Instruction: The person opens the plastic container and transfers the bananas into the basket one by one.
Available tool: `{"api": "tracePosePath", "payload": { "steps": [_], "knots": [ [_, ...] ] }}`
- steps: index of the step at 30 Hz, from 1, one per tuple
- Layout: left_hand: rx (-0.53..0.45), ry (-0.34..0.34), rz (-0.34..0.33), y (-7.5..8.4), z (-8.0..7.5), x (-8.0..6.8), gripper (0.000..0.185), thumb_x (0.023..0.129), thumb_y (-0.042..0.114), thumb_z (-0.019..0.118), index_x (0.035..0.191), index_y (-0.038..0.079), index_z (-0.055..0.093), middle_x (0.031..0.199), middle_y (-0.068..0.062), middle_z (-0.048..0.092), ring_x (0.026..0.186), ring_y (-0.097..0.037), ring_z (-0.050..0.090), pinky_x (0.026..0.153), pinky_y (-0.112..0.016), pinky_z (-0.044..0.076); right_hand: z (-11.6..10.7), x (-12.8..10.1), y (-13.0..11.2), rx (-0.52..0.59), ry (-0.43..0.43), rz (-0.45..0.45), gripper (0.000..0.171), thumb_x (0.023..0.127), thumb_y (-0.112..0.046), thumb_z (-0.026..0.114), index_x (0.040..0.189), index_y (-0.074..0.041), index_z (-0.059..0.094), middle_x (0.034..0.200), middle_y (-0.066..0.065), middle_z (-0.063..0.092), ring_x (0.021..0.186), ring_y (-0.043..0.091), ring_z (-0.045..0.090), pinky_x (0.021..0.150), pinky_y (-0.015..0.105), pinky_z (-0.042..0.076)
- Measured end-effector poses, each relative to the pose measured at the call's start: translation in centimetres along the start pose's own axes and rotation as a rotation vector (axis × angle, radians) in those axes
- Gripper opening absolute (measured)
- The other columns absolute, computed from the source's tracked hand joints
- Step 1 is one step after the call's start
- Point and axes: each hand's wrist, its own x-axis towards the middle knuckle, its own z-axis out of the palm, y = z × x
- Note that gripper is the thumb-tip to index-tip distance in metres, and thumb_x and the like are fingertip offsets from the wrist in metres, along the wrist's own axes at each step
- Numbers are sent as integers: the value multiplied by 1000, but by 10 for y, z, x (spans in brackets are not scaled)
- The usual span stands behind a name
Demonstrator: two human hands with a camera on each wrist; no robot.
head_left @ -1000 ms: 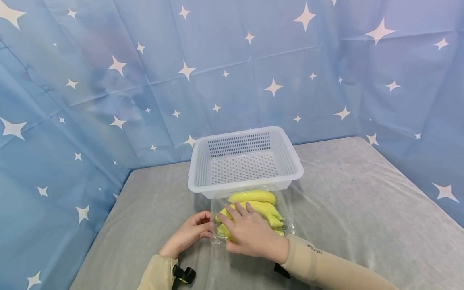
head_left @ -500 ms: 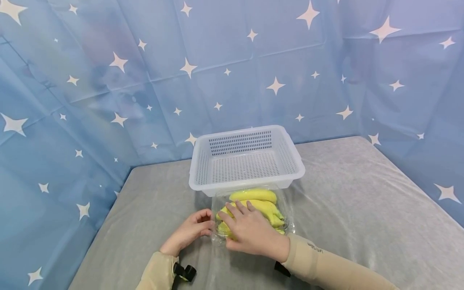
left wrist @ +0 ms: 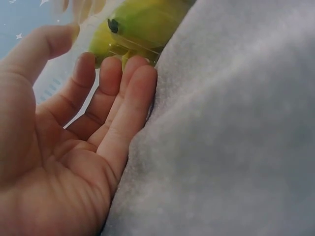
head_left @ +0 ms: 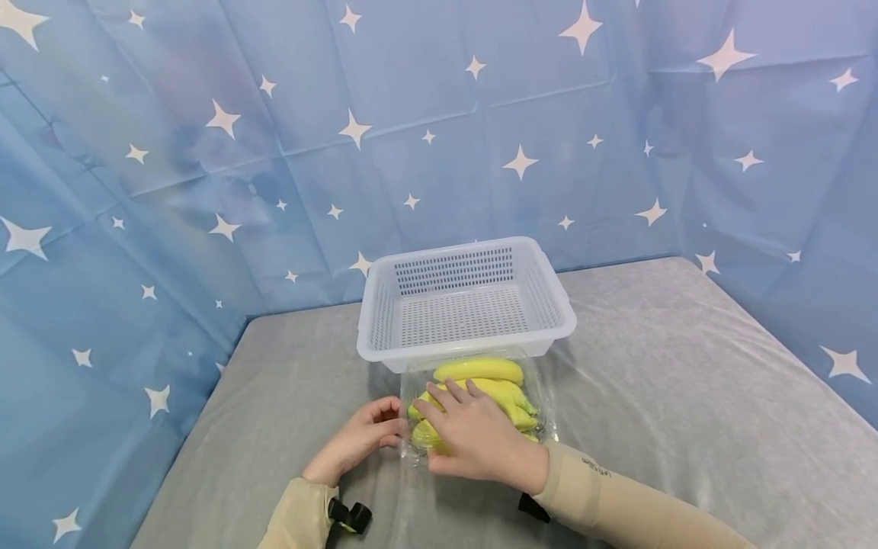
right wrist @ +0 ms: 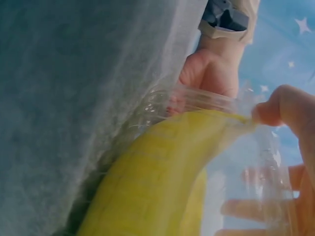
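A bunch of yellow bananas [head_left: 490, 381] lies in a clear plastic bag [head_left: 542, 415] on the grey table, just in front of a white perforated basket [head_left: 466, 347]. My right hand [head_left: 466, 431] lies flat on top of the bananas with its fingers straight. My left hand [head_left: 373, 431] rests on the table at the bag's left edge, fingertips touching the plastic. In the left wrist view the left hand [left wrist: 103, 108] is relaxed, its fingertips against the bag by the banana [left wrist: 142, 22] end. In the right wrist view the bananas [right wrist: 157, 182] fill the frame under the plastic.
The basket holds nothing. Grey cloth [head_left: 686, 381] covers the table, which spreads wide to the right and left of the bag. A blue star-printed curtain [head_left: 206, 191] closes in the back and both sides. A black strap [head_left: 350, 517] sits at my left wrist.
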Motion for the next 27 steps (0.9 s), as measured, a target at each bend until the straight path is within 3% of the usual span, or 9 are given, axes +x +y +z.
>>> {"api": "tracePosePath", "payload": {
  "steps": [5,15,27],
  "knots": [
    [-9,-7,4,1,0,1,6,94,3,56,97,7,52,94,-4,54,83,-13,58,71,-27,55,-5,0,0,32,-38,24,63,75,-45,67,130,-16,57,128,14,60,116,37,58,89,54,49],
    [-22,-4,4,-3,-1,1,6,94,3,56,96,8,53,95,-5,55,84,-13,60,72,-29,55,-22,0,4,50,-252,54,73,76,-43,74,141,-22,48,145,8,45,132,32,44,98,54,43],
    [-14,21,-34,-2,-2,0,5,94,6,58,97,6,54,93,-6,56,83,-15,59,72,-30,56,-39,-7,18,67,-290,42,72,73,-41,80,137,-23,52,144,5,47,127,30,48,94,55,45]
  ]
}}
